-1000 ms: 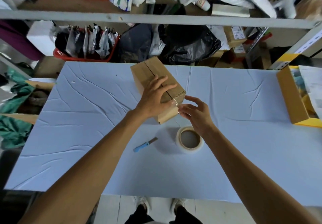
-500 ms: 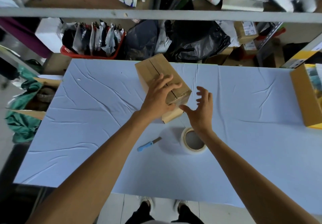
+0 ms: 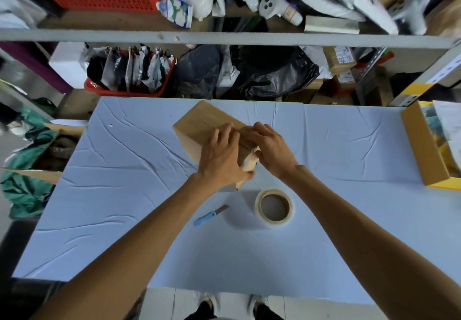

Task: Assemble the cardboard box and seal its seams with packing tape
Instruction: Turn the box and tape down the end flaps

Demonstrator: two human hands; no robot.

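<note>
A closed brown cardboard box lies at an angle on the pale blue table, with tape along its top seam. My left hand lies flat over the box's near end, fingers spread and wrapped over its left side. My right hand presses on the same near end from the right, fingers curled over the top edge. Between the hands, the near corner of the box shows. A roll of clear packing tape lies flat just in front of the box. Left of the roll lies a blue-handled cutter.
An open yellow-edged carton holding items sits at the table's right edge. Behind the table stand shelves with a red basket of pouches and black bags. Green cloth and cartons lie on the floor at left.
My right hand has moved from open beside the box onto its near end. My left hand slid toward the near end too. The box has turned slightly.
</note>
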